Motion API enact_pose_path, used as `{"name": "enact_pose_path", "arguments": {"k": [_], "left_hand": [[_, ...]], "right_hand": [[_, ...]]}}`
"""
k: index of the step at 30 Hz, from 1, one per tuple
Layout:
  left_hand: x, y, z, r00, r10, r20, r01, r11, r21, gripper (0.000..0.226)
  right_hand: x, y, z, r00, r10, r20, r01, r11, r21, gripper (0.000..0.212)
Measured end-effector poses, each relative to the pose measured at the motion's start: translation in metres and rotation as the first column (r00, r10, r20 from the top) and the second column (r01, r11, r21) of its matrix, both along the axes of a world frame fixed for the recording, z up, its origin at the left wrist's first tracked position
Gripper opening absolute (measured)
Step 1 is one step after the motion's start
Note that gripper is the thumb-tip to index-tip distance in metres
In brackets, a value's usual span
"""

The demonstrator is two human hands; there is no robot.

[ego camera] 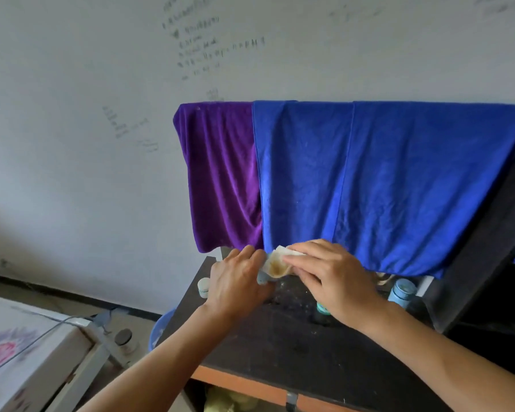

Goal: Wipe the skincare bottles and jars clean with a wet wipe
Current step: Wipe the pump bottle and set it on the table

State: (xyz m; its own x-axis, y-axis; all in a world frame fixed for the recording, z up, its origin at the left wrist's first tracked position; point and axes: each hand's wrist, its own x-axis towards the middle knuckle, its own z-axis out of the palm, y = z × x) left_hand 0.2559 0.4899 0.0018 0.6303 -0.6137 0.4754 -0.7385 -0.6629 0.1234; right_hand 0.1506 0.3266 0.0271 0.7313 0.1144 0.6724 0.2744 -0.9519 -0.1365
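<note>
One wipe (277, 264), two towels (384, 179), one white jar (203, 286), one standing bottle (402, 291), one gripped bottle (262, 280) (mostly hidden)

The wet wipe (277, 264), pinched by the fingers (309, 254) of the right hand (330, 278), is a thin, soft, matt sheet, crumpled and stained brown in the middle. The pale blue container (262, 279) gripped by the left hand (238, 281) looks smooth, though most of it is hidden. Behind the fingers hangs a blue towel (384, 179) of plush, matt cloth, and beside it a purple towel (220, 173) of velvety cloth with a faint sheen. Below the fingers the tabletop (280, 346) is dark, matt and speckled with dust, and its front edge is bare orange-brown board. The small jar (203, 287) to the left of the fingers and the pale blue bottle (402, 291) to their right look like smooth plastic.
</note>
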Motion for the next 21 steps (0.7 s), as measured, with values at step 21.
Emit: {"name": "enact_pose_path", "arguments": {"k": [21], "left_hand": [[-0.024, -0.065, 0.002, 0.815, -0.185, -0.55, -0.02, 0.938, -0.345, 0.043]], "right_hand": [[-0.006, -0.039, -0.005, 0.991, -0.1, 0.09, 0.029, 0.813, 0.581, 0.017]]}}
